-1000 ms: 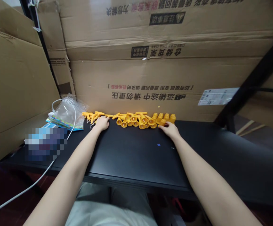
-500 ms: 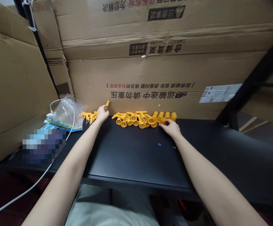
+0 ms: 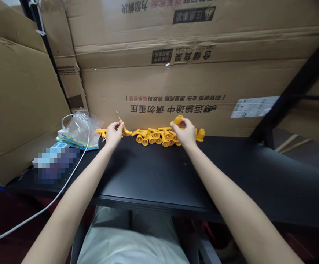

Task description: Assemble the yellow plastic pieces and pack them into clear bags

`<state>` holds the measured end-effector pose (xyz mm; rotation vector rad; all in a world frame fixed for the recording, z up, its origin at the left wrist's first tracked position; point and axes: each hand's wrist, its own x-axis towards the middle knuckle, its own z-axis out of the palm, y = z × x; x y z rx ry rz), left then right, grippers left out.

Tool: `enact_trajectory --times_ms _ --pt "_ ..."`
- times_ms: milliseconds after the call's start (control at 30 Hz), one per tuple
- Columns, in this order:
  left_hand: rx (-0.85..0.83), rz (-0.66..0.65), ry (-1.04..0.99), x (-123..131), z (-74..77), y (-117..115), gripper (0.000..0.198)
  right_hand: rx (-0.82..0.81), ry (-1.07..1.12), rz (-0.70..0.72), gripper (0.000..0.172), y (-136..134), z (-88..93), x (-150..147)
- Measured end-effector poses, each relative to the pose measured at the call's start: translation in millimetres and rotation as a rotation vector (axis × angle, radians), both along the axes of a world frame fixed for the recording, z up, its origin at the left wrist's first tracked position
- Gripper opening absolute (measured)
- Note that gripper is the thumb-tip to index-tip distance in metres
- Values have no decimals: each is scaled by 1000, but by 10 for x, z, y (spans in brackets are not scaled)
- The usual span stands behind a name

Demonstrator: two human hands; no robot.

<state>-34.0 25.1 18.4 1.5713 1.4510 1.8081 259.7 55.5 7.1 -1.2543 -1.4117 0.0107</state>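
Note:
My left hand (image 3: 113, 136) is closed on a yellow T-shaped handle with a metal spiral (image 3: 125, 130), its thin spiral tip pointing up. In my right hand (image 3: 187, 134) is a yellow bell-shaped piece (image 3: 178, 120), tilted and raised above the table, pinched between thumb and fingers. Several yellow T-handles with bell-shaped ends (image 3: 155, 136) lie in a pile between my hands, wide open ends toward me. Beside my left hand lie more loose yellow handles with spirals (image 3: 101, 132). More yellow bell-shaped pieces (image 3: 200, 134) stand to the right, partly hidden behind my right hand.
The black table (image 3: 154, 176) runs across the view, with a cardboard sheet (image 3: 154, 80) upright behind it. On the left are a clear plastic bag (image 3: 78, 126), a white cable (image 3: 74, 174), a blurred-out item (image 3: 56, 165) and a cardboard box (image 3: 19, 99). A black post (image 3: 288, 88) slants at right.
My right hand has lifted a bell-shaped piece from the standing group and moved left and up. My left hand has turned its handle, so the spiral now shows, and shifted slightly left.

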Motion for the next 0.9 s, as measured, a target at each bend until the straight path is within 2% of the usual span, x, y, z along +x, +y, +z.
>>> enact_trajectory --times_ms 100,233,367,433,633,800,900 --pt "-17 95 181 54 -205 -82 10 27 -48 71 27 -75 -28 -283" --pt "-78 59 310 131 -383 -134 6 1 -175 136 31 -186 -251 -455" --pt "-194 -47 238 142 -391 -160 14 -33 -301 211 33 -231 -406 -446" --pt "-214 -72 289 119 -371 -175 17 -29 -321 225 35 -227 -422 -423" --pt "-232 75 729 15 -365 -211 24 -44 -354 254 40 -220 -421 -405" --pt "-222 -44 1029 -19 -411 -206 16 -64 -410 310 39 -269 -433 -439" --pt "-265 -59 1137 -6 -416 -223 18 -55 -457 399 37 -293 -428 -475"
